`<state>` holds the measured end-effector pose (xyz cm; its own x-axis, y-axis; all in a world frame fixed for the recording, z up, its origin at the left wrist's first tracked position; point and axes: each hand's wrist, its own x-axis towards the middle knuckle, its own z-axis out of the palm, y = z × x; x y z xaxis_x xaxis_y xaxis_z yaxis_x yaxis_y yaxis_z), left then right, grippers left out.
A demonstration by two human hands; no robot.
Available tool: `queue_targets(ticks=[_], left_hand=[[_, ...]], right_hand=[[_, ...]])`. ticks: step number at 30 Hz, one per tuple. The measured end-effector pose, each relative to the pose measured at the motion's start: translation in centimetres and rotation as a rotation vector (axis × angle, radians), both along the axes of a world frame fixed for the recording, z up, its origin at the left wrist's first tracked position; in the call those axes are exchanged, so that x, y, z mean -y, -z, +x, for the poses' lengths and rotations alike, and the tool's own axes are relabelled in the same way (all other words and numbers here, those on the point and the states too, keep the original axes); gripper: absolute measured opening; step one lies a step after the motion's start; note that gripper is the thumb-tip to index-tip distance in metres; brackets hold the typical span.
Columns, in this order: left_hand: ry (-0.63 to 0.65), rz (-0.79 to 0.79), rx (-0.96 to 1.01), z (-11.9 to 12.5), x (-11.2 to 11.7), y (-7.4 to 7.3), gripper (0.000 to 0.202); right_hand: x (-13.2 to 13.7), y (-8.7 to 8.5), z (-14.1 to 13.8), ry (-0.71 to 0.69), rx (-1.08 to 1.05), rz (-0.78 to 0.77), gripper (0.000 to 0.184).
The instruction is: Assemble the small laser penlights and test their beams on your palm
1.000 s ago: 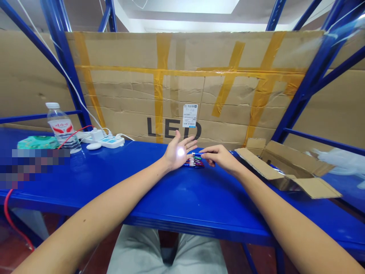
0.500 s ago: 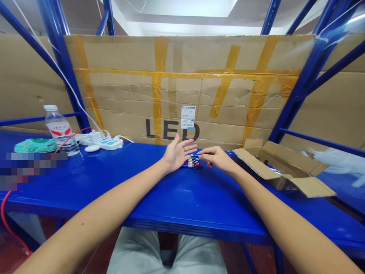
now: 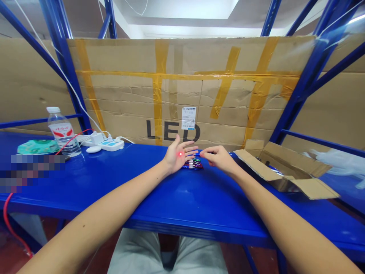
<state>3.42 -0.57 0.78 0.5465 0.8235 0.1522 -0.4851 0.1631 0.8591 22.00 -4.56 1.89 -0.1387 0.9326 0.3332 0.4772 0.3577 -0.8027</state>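
My left hand [image 3: 178,155] is held open above the blue shelf [image 3: 182,198], palm facing right, with a small red light spot on the palm. My right hand [image 3: 218,158] is closed in a pinch on a small pen-like light, its tip pointing at the left palm. Between and just below the hands lies a small pile of coloured pen lights [image 3: 194,164] on the shelf surface.
An open cardboard box [image 3: 285,169] sits at the right. At the left stand a water bottle [image 3: 61,131], a white power strip [image 3: 107,144], a white mouse [image 3: 93,149] and a green wipes pack [image 3: 38,146]. A taped cardboard sheet [image 3: 185,87] marked LED backs the shelf.
A bright white spot lit the left palm a second ago, went out half a second ago, and a red spot shows there now. The hands have barely moved.
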Motion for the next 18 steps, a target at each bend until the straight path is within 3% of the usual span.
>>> queue_targets(ticks=[18], left_hand=[[0.022, -0.026, 0.022, 0.09, 0.20, 0.00, 0.083]], right_hand=[[0.77, -0.50, -0.67, -0.080, 0.002, 0.001, 0.029]])
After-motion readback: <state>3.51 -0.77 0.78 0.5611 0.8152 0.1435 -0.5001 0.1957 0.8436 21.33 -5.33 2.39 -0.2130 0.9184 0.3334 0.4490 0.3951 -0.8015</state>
